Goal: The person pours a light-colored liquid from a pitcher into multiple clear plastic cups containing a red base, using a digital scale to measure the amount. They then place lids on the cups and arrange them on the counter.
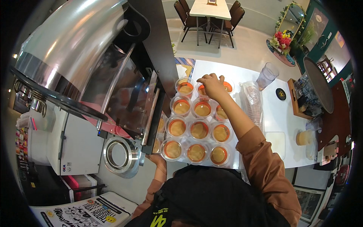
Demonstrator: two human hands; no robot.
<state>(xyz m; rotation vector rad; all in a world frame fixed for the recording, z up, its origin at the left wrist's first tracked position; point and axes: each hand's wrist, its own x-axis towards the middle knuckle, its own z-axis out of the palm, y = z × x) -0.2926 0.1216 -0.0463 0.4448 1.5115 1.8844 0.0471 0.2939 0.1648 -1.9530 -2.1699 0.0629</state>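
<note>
Clear plastic cups of tan liquid (199,130) stand in rows of three before me, with orange showing on their walls. My right hand (213,85) is over the back row, fingers spread and bent above the middle cup (202,90). Whether it grips that cup's rim is hidden. Low on the left, my left hand (156,159) is at the table's front edge, near the front left cup (171,149); its fingers are mostly hidden beneath the edge of a steel cup sealing machine (82,42). The machine's round cup holder ring (119,154) sticks out toward me.
Right of the cups lies a plastic sleeve of stacked cups (252,103), with a clear tumbler (267,75) behind it. Farther right are a black round coaster (280,94), a wooden box (300,99), a round tray (318,85) and a tan-filled container (304,138) on the white table (276,119).
</note>
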